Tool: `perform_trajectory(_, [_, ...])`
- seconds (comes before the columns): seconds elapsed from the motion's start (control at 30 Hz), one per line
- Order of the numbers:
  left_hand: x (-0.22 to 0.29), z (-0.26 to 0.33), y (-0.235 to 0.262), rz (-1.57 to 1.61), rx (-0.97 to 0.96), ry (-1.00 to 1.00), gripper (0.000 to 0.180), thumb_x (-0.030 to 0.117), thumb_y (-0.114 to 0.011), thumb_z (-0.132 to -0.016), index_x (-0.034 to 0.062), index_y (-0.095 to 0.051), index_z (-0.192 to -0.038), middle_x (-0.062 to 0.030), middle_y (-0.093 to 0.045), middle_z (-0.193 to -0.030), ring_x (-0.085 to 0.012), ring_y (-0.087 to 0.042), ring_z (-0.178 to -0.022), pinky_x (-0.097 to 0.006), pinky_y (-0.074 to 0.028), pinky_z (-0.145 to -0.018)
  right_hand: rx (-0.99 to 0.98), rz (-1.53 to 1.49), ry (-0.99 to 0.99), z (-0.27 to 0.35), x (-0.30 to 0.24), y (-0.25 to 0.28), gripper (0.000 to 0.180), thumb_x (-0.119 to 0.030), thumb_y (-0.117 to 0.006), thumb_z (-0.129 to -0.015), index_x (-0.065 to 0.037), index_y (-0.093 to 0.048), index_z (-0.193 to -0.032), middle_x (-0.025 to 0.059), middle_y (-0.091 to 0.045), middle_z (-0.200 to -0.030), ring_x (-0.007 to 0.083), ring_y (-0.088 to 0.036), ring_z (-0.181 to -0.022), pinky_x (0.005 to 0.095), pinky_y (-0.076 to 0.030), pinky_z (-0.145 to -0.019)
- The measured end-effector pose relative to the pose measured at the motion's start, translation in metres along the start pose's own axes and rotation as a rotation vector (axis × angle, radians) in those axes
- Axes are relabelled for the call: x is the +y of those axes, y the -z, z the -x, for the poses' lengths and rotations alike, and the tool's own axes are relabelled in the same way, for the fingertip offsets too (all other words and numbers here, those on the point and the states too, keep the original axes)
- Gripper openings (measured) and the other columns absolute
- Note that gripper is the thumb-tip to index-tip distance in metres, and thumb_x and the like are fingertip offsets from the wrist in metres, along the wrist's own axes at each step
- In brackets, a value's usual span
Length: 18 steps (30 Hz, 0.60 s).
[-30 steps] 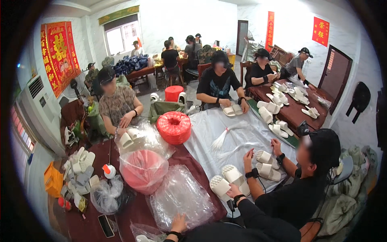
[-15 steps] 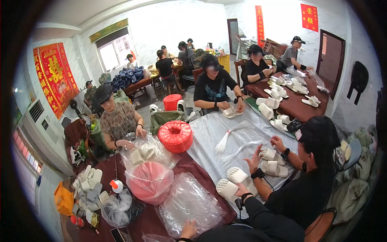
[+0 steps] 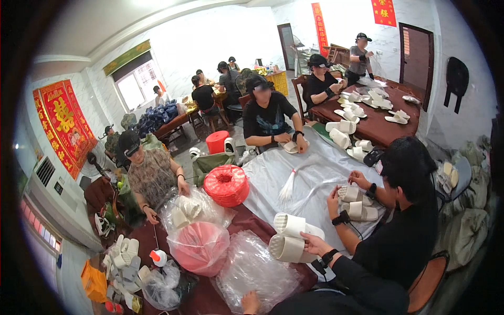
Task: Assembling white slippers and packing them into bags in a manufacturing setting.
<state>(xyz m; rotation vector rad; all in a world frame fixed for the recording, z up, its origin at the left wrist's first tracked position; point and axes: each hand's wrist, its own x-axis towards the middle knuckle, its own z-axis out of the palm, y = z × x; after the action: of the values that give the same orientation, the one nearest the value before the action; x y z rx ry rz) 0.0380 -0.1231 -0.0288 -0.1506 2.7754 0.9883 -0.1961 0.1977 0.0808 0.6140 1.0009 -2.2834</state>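
Observation:
My right hand [image 3: 316,244] is closed on a pair of cream slippers [image 3: 287,248], lifted over the edge of the silvery sheet, with the textured toe straps showing. At the bottom edge, my left hand [image 3: 251,303] lies with its fingers on the near border of a stack of clear plastic bags [image 3: 255,265]. Beyond the stack stands a pink tub [image 3: 198,242] lined with clear plastic. To my right, a co-worker's hands [image 3: 334,202] are beside another cream pair [image 3: 358,211] on the sheet.
A red roll of plastic twine [image 3: 226,186] sits near the table's middle. Loose slippers [image 3: 124,253], a white bottle with an orange cap [image 3: 158,257] and an orange bag [image 3: 93,281] are at left. Co-workers sit around the silvery sheet [image 3: 262,168]; more slippers lie on the far right table [image 3: 388,134].
My right hand has raised the slipper pair and moved it slightly left. My left hand stays at the bags. The co-worker at left has moved a hand to the bottle's tip. The view has shifted.

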Motion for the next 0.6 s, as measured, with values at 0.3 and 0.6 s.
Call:
perform_trajectory(0.3, [0.015, 0.017, 0.02, -0.29, 0.142, -0.128, 0.041, 0.03, -0.057, -0.076, -0.0026, -0.054, -0.101, -0.0223, -0.055, -0.105, -0.04, -0.047, -0.102, -0.044, -0.038, -0.086, -0.11, 0.645, -0.104, 0.04, 0.018, -0.043, 0.033, -0.031, -0.064, -0.078, -0.006, -0.058, -0.099, 0.0021, -0.06, -0.087, 0.0123, -0.057, -0.068, 0.0255, -0.046, -0.06])
perform_trajectory(0.6, [0.039, -0.012, 0.045, -0.252, 0.396, -0.318, 0.015, 0.014, -0.056, -0.078, 0.008, -0.059, -0.092, -0.0134, -0.058, -0.101, -0.0298, -0.054, -0.088, -0.043, -0.039, -0.077, -0.099, 1.11, -0.047, 0.094, 0.032, -0.07, 0.045, -0.039, -0.062, -0.077, -0.002, -0.062, -0.101, 0.0074, -0.06, -0.088, 0.0171, -0.054, -0.079, 0.0302, -0.044, -0.063])
